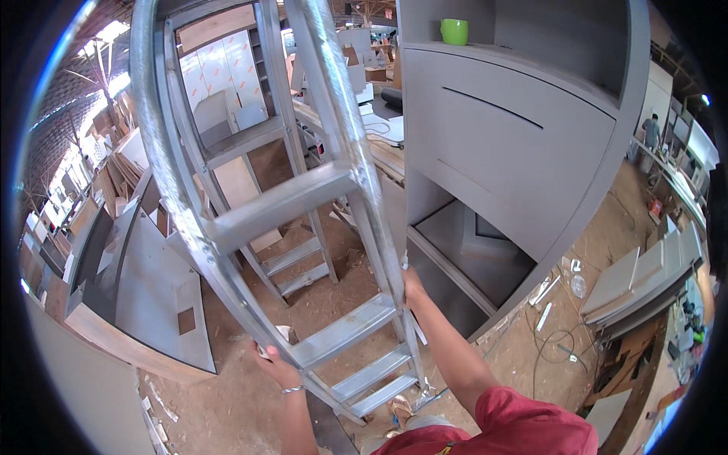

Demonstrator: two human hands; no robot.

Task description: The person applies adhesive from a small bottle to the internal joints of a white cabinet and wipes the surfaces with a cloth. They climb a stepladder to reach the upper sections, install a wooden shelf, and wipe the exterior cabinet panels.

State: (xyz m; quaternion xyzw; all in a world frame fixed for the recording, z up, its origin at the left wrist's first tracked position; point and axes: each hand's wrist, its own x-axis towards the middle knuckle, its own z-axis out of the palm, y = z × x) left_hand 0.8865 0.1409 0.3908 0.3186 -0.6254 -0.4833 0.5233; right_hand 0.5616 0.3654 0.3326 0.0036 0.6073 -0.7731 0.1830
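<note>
A silver metal stepladder (345,337) stands tall in front of me, its flat steps running up between two side rails. My left hand (276,367), with a bracelet at the wrist, is closed on the left rail beside a lower step. Higher up, my right hand (412,287) grips the right rail; its fingers are partly hidden behind the metal. Right of the ladder rises a tall grey cabinet (516,152) with an open shelf at the top and an open bay low down. On that shelf sits a green mug (454,32).
Large grey panel pieces (163,280) lean at the left. Another ladder-like metal frame (299,258) stands behind the near steps. Stacked boards (644,269) and a cable (547,356) lie at the right on the debris-strewn brown floor. A person (651,132) is far off at the right.
</note>
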